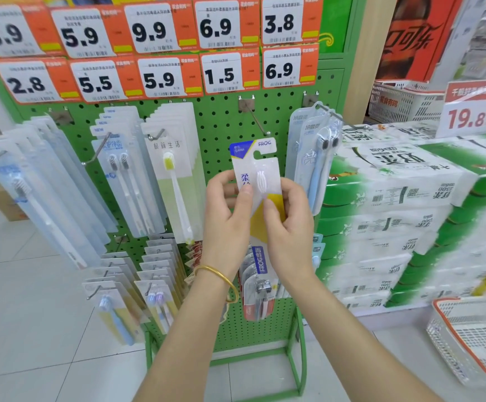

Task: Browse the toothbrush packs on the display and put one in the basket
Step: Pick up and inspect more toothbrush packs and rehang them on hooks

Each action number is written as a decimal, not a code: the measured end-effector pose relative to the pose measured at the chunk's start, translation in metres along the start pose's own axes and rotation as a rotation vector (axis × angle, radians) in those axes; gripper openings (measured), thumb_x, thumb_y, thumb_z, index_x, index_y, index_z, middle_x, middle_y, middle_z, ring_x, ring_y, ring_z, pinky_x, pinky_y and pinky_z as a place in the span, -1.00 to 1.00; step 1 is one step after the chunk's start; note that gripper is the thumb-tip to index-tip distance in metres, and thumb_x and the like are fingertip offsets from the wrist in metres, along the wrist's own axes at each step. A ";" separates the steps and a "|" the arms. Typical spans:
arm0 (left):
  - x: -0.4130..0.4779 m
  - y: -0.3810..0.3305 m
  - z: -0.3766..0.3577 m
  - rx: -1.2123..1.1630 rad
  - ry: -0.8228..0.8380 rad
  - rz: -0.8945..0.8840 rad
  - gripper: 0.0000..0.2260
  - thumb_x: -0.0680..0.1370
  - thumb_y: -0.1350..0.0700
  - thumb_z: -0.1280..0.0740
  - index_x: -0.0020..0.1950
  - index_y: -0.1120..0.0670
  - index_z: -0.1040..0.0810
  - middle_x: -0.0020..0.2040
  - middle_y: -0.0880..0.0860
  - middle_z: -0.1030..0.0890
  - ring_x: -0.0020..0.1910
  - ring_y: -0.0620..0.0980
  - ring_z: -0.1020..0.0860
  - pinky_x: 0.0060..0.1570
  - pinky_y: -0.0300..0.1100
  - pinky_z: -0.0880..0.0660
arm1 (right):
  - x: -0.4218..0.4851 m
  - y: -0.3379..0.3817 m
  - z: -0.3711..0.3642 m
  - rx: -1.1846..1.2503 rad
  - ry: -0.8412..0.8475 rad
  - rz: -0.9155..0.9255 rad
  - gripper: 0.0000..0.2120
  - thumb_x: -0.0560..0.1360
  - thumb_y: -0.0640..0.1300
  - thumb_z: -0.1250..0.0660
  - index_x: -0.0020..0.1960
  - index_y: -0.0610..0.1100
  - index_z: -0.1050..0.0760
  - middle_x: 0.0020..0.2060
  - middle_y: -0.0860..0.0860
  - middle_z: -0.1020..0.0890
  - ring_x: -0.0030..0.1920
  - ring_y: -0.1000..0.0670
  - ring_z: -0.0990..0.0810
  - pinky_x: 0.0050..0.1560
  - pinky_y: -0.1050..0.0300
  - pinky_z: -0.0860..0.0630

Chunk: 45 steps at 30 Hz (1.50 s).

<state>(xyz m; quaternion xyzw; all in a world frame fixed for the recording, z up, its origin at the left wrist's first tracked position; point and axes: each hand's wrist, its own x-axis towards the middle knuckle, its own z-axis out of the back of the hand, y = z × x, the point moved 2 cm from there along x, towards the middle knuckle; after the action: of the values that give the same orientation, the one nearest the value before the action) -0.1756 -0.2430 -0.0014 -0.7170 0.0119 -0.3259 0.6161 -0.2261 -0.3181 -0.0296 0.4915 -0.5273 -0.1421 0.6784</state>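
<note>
My left grip [226,219] and right grip [289,230] both pinch one toothbrush pack [269,172] between them; one basket [453,352] lies low right of them, another basket [392,107] high right; ten price tags [149,30] above.

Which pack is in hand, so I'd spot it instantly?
At the green pegboard display, under the bare middle hook, the left hand and right hand hold the FROG toothbrush pack. Unlike hanging neighbours, it is off the hooks, with a blue top corner and yellow panel.
</note>
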 end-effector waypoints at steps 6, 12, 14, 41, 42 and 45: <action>-0.018 0.004 -0.002 -0.102 0.111 0.143 -0.70 0.61 0.06 -0.16 0.32 -0.06 -0.19 0.07 -0.09 -0.46 -0.11 -0.41 -0.53 -0.19 -0.50 -0.45 | -0.017 0.002 0.003 -0.156 0.238 0.079 -0.78 0.49 -0.11 -0.28 0.12 -0.01 -0.55 -0.08 0.15 -0.55 -0.05 0.15 -0.51 -0.09 0.16 -0.49; -0.017 0.024 0.008 -0.345 -0.057 0.453 -0.71 0.61 -0.13 -0.09 0.19 0.00 -0.40 0.01 0.04 -0.66 0.04 0.05 -0.60 0.14 0.10 -0.51 | -0.029 -0.004 0.011 -0.200 0.455 -0.054 -0.64 0.42 -0.05 -0.31 0.21 0.03 -0.55 0.02 0.13 -0.48 0.04 0.20 -0.47 0.07 0.35 -0.39; -0.019 0.026 0.009 -0.434 -0.061 0.498 -0.66 0.63 -0.11 -0.06 0.27 0.07 -0.37 0.00 0.12 -0.67 0.02 0.17 -0.61 0.11 0.15 -0.52 | -0.031 -0.005 0.018 -0.174 0.340 -0.096 -0.75 0.48 -0.14 -0.32 0.14 0.05 -0.54 0.02 0.09 -0.50 -0.06 0.21 -0.50 -0.06 0.43 -0.38; -0.066 0.059 0.000 0.146 0.479 0.311 -0.69 0.53 0.14 -0.34 0.26 0.00 -0.41 0.09 -0.05 -0.61 0.03 -0.12 -0.60 0.04 -0.08 -0.56 | -0.039 -0.026 0.047 0.353 0.038 -0.631 -0.86 0.57 -0.25 -0.23 -0.15 -0.13 -0.47 -0.25 -0.05 -0.61 -0.27 -0.01 -0.58 -0.19 0.04 -0.53; -0.069 0.061 0.001 0.169 0.538 0.320 -0.65 0.51 0.15 -0.36 0.27 -0.02 -0.40 0.11 -0.07 -0.61 0.06 -0.11 -0.59 0.08 -0.03 -0.55 | -0.036 -0.027 0.049 0.358 0.012 -0.641 -0.85 0.58 -0.25 -0.24 -0.17 -0.13 -0.46 -0.28 -0.02 -0.61 -0.30 0.02 -0.58 -0.22 0.06 -0.53; -0.076 0.061 0.003 0.234 0.675 0.344 -0.52 0.45 0.15 -0.42 0.31 -0.04 -0.34 0.13 -0.07 -0.59 0.07 -0.07 -0.59 0.06 0.06 -0.56 | -0.032 -0.029 0.051 0.336 -0.047 -0.651 -0.81 0.58 -0.24 -0.25 -0.21 -0.11 -0.46 -0.34 0.02 -0.61 -0.36 0.06 -0.57 -0.25 0.09 -0.52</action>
<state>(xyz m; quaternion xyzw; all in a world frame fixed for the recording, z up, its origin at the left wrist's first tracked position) -0.2104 -0.2232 -0.0903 -0.4819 0.2964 -0.4345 0.7008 -0.2726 -0.3356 -0.0739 0.7349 -0.3746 -0.2732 0.4950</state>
